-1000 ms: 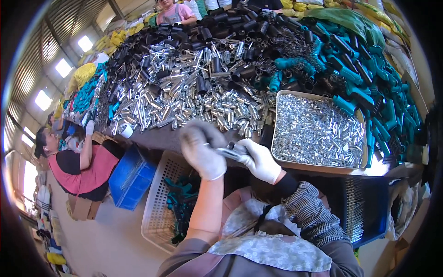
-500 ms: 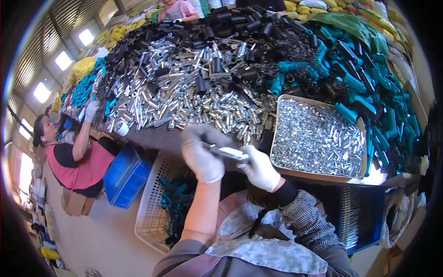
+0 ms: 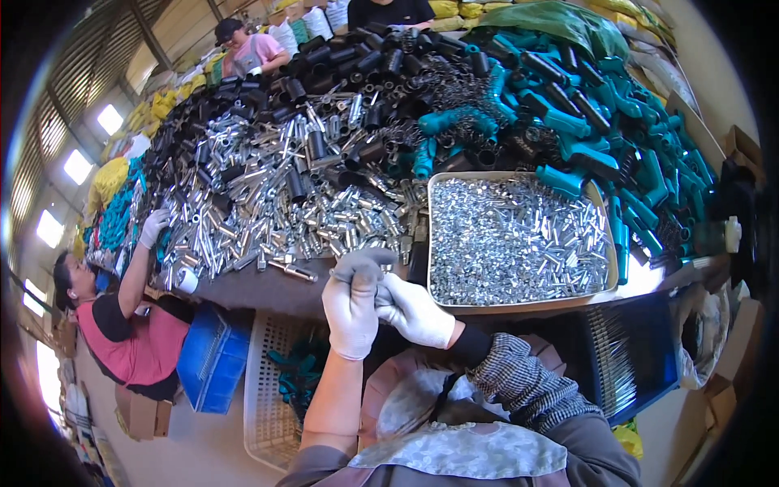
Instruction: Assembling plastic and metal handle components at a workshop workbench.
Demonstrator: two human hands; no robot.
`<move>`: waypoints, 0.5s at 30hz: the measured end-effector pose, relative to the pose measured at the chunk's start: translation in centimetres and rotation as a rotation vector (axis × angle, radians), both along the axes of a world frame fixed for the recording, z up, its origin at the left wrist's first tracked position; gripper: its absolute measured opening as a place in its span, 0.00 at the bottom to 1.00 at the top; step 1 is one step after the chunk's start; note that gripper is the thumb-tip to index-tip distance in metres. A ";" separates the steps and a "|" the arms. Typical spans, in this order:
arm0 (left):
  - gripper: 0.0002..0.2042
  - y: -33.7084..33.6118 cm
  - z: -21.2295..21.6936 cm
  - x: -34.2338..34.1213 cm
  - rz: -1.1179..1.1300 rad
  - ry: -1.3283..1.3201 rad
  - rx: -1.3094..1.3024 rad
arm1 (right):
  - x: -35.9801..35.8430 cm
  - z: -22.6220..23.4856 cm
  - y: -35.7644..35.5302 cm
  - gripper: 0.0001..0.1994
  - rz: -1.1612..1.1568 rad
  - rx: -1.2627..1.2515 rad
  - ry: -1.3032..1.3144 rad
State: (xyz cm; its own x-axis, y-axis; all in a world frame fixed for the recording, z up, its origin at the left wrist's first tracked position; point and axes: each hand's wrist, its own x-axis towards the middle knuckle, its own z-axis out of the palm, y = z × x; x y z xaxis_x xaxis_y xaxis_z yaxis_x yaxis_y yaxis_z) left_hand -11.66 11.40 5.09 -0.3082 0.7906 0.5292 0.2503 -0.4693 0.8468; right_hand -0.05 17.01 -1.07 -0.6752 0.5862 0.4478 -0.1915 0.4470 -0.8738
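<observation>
My left hand (image 3: 353,304), in a white glove with greyed fingers, is closed in front of the table edge. My right hand (image 3: 418,312), also white-gloved, is closed against it from the right. Their fingers meet and cover most of whatever is between them; only a small shiny bit peeks out near the fingertips. Just beyond lies a wide heap of silver metal parts (image 3: 260,219). A shallow tray (image 3: 519,306) full of small silver pieces stands to the right of my hands. One silver rod-like part (image 3: 292,270) lies at the heap's near edge.
Black cylinders (image 3: 341,65) and teal plastic housings (image 3: 641,162) are piled behind and at right. Below the table stand a white basket (image 3: 256,390) with teal parts and a blue bin (image 3: 213,357). A co-worker in pink (image 3: 146,341) reaches into the heap at left; other people stand behind.
My hands have come together and drawn slightly nearer; the silver cylindrical part seen between them is now mostly hidden. The view has turned, shifting the tray leftward.
</observation>
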 end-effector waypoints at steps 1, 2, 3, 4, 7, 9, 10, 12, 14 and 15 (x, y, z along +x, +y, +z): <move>0.18 0.6 -1.3 0.2 0.013 0.030 0.012 | -0.1 0.2 -0.1 0.10 -0.049 0.040 0.070; 0.18 0.8 -1.8 0.3 0.025 -0.029 -0.032 | -0.1 0.0 0.1 0.10 -0.056 0.062 0.048; 0.18 0.8 -2.1 0.5 0.037 -0.087 -0.077 | -0.2 -0.3 0.3 0.09 -0.063 0.084 0.024; 0.20 0.7 -2.2 0.4 0.059 -0.063 -0.081 | -0.2 -0.5 0.2 0.09 -0.070 0.124 0.028; 0.25 1.1 -0.5 -0.4 -0.003 0.033 -0.192 | -0.2 -0.8 0.8 0.10 -0.025 0.081 -0.023; 0.23 0.6 1.2 0.3 0.006 -0.062 -0.123 | 0.1 -0.9 0.7 0.13 -0.028 0.044 0.007; 0.22 0.7 1.1 0.2 0.024 -0.077 0.011 | 0.3 -0.9 1.0 0.13 -0.024 0.049 -0.002; 0.20 0.0 -4.1 -0.6 0.027 -0.029 -0.120 | -1.8 -2.0 -0.1 0.13 -0.114 0.162 -0.020; 0.21 0.7 -3.7 -0.5 0.007 -0.068 -0.189 | -1.0 -1.1 0.2 0.11 -0.078 0.106 0.064; 0.22 0.8 -3.4 -0.4 -0.057 -0.050 -0.198 | -1.0 -1.3 0.4 0.11 -0.114 0.125 0.091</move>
State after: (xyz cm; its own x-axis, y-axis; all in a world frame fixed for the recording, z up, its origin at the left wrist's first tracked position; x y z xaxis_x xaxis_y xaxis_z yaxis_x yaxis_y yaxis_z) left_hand -12.10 12.19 1.72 -0.2817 0.8947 0.3467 0.1829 -0.3046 0.9347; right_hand -1.02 17.36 -2.42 -0.5610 0.5927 0.5779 -0.2086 0.5744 -0.7916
